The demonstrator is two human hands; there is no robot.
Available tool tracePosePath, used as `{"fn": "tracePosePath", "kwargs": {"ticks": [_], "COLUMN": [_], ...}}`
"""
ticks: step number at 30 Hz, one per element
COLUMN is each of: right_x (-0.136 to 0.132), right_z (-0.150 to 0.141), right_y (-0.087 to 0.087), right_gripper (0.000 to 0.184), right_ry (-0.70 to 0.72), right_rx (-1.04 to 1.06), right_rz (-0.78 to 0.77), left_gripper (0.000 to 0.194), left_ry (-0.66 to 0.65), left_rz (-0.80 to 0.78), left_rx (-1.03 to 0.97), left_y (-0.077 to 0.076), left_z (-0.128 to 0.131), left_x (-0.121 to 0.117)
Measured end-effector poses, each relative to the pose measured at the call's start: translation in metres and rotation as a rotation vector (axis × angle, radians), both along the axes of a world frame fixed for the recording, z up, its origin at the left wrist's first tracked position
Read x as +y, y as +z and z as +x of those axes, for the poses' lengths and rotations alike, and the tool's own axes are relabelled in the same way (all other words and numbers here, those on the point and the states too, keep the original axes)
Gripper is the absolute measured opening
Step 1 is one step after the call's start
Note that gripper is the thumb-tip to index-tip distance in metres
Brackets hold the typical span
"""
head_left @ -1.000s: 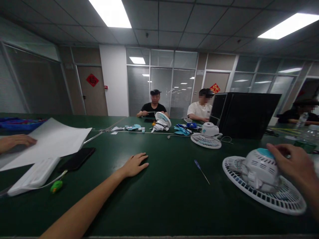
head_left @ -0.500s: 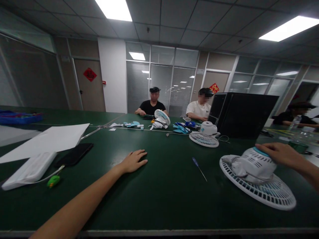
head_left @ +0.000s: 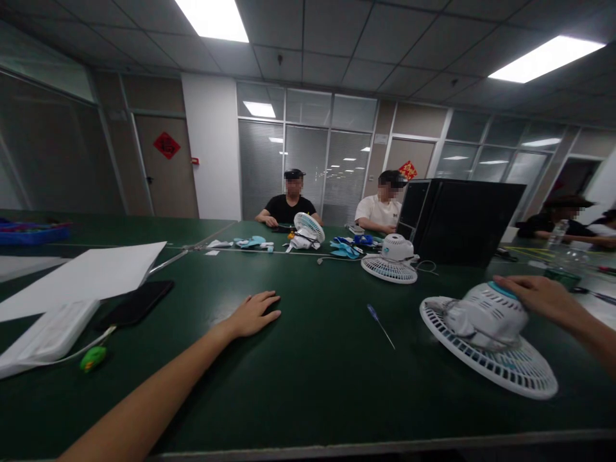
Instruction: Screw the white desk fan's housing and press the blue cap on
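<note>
My left hand (head_left: pixel 253 313) lies flat, palm down on the green table (head_left: pixel 308 391), fingers slightly spread and nothing in them. On the right, my right hand (head_left: pixel 543 298) is bent over the blue-topped end of a white electric fan (head_left: pixel 495 314). Its fingertips press on the blue cap; the underside of its grip is hidden. The fan lies grille down, motor housing up, with a cord bunched on its side. Between my hands lies a screwdriver (head_left: pixel 380 324) with a blue handle and thin metal shaft.
Farther back stand a second fan (head_left: pixel 392 260), a black computer case (head_left: pixel 462 221) and a third fan (head_left: pixel 308 232) near a seated co-worker (head_left: pixel 291 205). To the left are white paper (head_left: pixel 91 276), a black phone (head_left: pixel 137 305), a power strip (head_left: pixel 52 337) and a green toy (head_left: pixel 93 358).
The whole view has shifted and rolled slightly. Both hands keep their places, the left on the table and the right on the fan's cap.
</note>
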State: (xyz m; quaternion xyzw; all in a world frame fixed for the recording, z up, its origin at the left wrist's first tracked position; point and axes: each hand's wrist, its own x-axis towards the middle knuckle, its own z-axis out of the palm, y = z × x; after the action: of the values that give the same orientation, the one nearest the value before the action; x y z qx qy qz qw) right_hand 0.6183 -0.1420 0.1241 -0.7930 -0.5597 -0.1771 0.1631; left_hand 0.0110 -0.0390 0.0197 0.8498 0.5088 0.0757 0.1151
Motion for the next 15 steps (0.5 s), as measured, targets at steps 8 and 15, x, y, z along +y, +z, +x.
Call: {"fn": "tracePosePath", "kwargs": {"ticks": [8, 15], "right_x": [-0.007, -0.01], "right_z": [-0.016, -0.024], "right_y": [0.017, 0.011], "right_gripper": [0.058, 0.051], "right_ry": [0.029, 0.074], "right_rx": [0.01, 0.007], "right_rz": [-0.301, -0.223], "left_gripper": [0.062, 0.061], "left_ry": [-0.016, -0.03], "left_rz": [0.03, 0.031], "left_rx": [-0.02, -0.01], "left_y": [-0.007, -0.005], "left_z": [-0.003, -0.002], "left_x": [0.005, 0.005]}}
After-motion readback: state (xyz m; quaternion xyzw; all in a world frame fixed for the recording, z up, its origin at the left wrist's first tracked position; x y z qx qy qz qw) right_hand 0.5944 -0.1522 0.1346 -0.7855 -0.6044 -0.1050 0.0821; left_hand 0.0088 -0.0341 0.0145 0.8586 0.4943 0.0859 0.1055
